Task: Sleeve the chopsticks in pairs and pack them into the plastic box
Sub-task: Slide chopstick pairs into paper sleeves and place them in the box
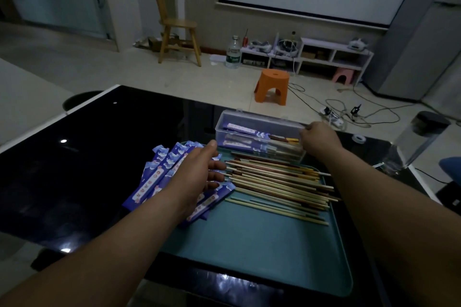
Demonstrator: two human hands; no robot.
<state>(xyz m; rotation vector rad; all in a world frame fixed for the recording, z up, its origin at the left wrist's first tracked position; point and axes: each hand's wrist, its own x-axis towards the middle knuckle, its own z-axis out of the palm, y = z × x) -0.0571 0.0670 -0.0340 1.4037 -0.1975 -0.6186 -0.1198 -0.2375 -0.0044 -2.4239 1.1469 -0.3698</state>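
A pile of loose chopsticks [279, 182] lies across the teal tray [249, 244]. Purple paper sleeves [154, 177] are fanned out at the tray's left edge. My left hand [199, 172] hovers over the sleeves, fingers spread and reaching to the chopsticks' left tips; it holds nothing that I can see. A clear plastic box [239, 122] stands behind the tray with sleeved pairs [247, 131] inside. My right hand [319, 138] is at the box's right end, its fingers curled at the rim by the sleeved pair's exposed ends; what they pinch is hidden.
The tray sits on a glossy black table [99, 157]. A clear bottle with a black cap [419, 139] and a tape roll [359, 137] stand at the right. An orange stool [272, 86] is on the floor beyond.
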